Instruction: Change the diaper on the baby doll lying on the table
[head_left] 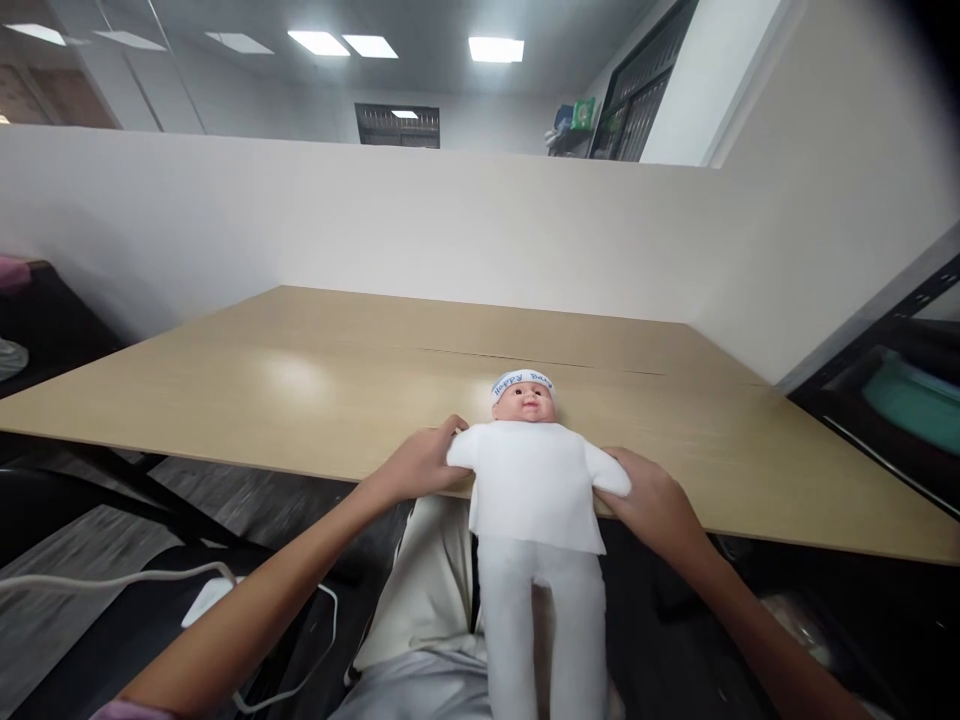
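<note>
A baby doll point(536, 485) in a white top and white trousers lies face up, its head and shoulders over the table's front edge and its legs hanging toward my lap. Around its head runs a white headband point(523, 379) with blue lettering. My left hand point(433, 458) grips the doll's arm on the left side of the picture. On the other side, my right hand point(649, 495) is wrapped round the doll's other arm, its fingers partly hidden under the sleeve.
The wooden table point(300, 400) reaches back to a white half wall point(375, 220). A dark metal rack point(900, 310) stands at the right. On a black chair point(135, 640) at lower left lie a white cable point(112, 580) and a white box-shaped item point(210, 598).
</note>
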